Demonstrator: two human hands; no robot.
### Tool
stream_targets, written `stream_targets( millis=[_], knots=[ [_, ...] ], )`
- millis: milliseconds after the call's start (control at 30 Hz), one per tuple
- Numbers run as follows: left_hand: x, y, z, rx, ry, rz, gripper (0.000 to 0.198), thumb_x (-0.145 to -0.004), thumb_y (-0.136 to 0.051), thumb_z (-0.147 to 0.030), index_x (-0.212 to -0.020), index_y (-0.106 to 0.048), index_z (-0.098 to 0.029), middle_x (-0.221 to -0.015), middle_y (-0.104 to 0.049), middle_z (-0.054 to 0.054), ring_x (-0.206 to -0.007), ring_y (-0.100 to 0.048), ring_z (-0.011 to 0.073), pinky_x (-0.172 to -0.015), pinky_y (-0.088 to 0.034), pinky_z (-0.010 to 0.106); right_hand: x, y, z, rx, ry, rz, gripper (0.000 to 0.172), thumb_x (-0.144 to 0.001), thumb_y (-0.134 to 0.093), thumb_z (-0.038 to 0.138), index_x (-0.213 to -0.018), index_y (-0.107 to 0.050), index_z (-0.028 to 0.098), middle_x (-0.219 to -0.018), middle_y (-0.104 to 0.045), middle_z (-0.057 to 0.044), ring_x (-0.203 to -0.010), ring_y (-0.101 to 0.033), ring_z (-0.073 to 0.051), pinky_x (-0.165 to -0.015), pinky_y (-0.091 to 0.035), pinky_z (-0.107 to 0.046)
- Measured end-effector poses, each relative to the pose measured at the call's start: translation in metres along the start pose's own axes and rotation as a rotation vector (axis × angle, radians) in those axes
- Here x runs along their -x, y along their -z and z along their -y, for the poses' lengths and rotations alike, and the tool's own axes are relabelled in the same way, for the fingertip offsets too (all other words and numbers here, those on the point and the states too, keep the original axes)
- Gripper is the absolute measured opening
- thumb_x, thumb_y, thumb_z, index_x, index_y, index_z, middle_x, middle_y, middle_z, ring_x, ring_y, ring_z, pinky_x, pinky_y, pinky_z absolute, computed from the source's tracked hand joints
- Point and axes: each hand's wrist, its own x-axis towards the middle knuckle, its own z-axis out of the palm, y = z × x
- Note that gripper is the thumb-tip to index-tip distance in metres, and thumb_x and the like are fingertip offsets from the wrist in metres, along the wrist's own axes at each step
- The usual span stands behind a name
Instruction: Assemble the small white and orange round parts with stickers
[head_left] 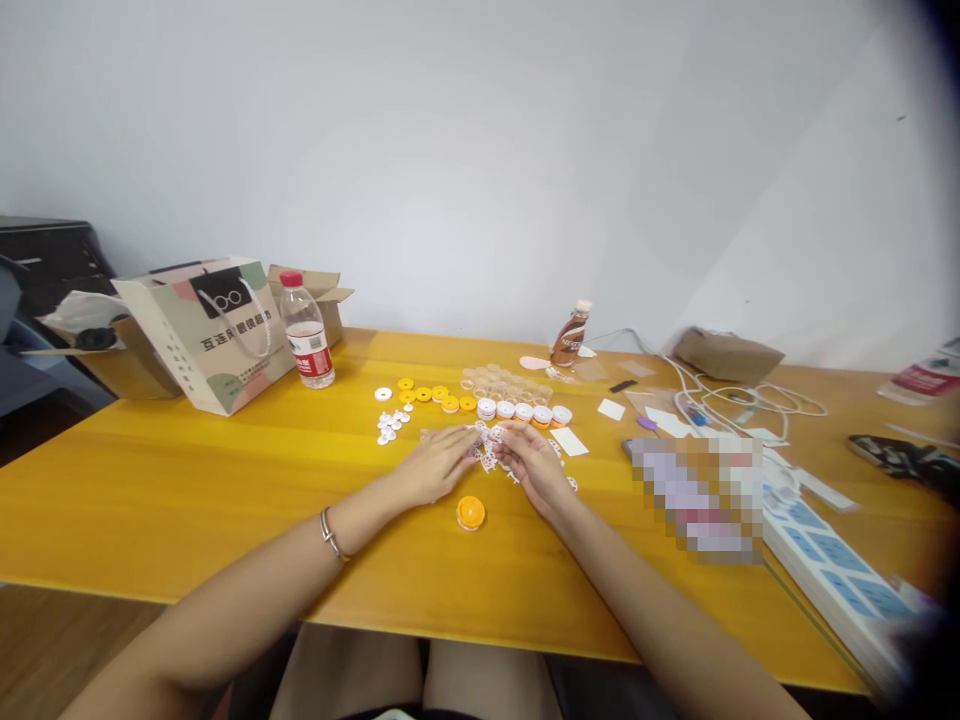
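My left hand [439,466] and my right hand [531,462] rest on the yellow table [225,500], fingers curled into a small heap of white plastic pieces [487,445] between them. Both hands pinch at the heap; which piece each holds is too small to tell. An orange round cap [470,513] lies just in front of my hands. Behind the heap runs a row of yellow rings [431,395] and white-and-orange assembled discs [523,411], with clear cups [499,381] further back. More white bits [391,424] lie to the left.
A paper gift bag [214,335], a water bottle [306,344] and a cardboard box [324,300] stand at the back left. A brown drink bottle [570,335] stands at the back. Cables [739,405], a power strip [832,565] and white cards [570,441] lie to the right.
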Motion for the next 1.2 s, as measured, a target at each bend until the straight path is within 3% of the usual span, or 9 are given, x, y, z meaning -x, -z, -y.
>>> stream_targets(
  millis=[133, 333, 767, 1033, 1200],
  knots=[
    [0.001, -0.001, -0.003, -0.046, -0.035, 0.055, 0.034, -0.09, -0.035, -0.03, -0.12, -0.047, -0.022, -0.125, -0.051, 0.005, -0.118, -0.042, 0.0202, -0.097, -0.034, 0.039, 0.001, -0.002, 0.001, -0.015, -0.032, 0.024, 0.029, -0.055, -0.076, 0.026, -0.08, -0.062, 0.021, -0.07, -0.064, 0.003, -0.067, -0.06, -0.01, -0.073, -0.047, -0.025],
    [0.001, -0.001, -0.004, -0.066, -0.048, -0.022, 0.025, -0.088, -0.04, -0.025, -0.106, -0.057, -0.022, -0.111, -0.059, 0.005, -0.106, -0.051, 0.0186, -0.088, -0.039, 0.036, 0.0, -0.001, 0.001, 0.029, -0.036, 0.028, 0.026, -0.055, -0.076, 0.027, -0.076, -0.062, 0.02, -0.068, -0.064, 0.003, -0.064, -0.059, -0.009, -0.072, -0.048, -0.025],
    [-0.001, 0.0, -0.006, -0.027, -0.023, -0.04, 0.019, -0.083, -0.047, -0.027, -0.098, -0.057, -0.019, -0.093, -0.061, 0.006, -0.092, -0.052, 0.0192, -0.079, -0.04, 0.034, 0.0, 0.0, -0.001, 0.11, -0.03, 0.08, 0.027, -0.057, -0.075, 0.03, -0.081, -0.065, 0.02, -0.071, -0.066, 0.001, -0.063, -0.059, -0.01, -0.071, -0.047, -0.026],
    [-0.001, 0.008, -0.01, 0.11, -0.009, -0.254, 0.027, -0.085, -0.046, -0.028, -0.11, -0.049, -0.019, -0.101, -0.059, 0.007, -0.094, -0.053, 0.0179, -0.082, -0.04, 0.033, 0.002, -0.003, -0.001, 0.217, -0.006, 0.121, 0.027, -0.058, -0.073, 0.032, -0.08, -0.065, 0.019, -0.07, -0.067, -0.001, -0.061, -0.059, -0.011, -0.067, -0.046, -0.026],
    [-0.001, 0.008, -0.01, 0.092, -0.066, -0.277, 0.023, -0.085, -0.048, -0.03, -0.104, -0.054, -0.019, -0.093, -0.062, 0.005, -0.087, -0.056, 0.0158, -0.077, -0.041, 0.03, 0.003, -0.006, -0.003, 0.258, -0.013, 0.168, 0.024, -0.058, -0.074, 0.03, -0.076, -0.064, 0.018, -0.063, -0.066, 0.001, -0.057, -0.057, -0.01, -0.064, -0.046, -0.025]
  ],
)
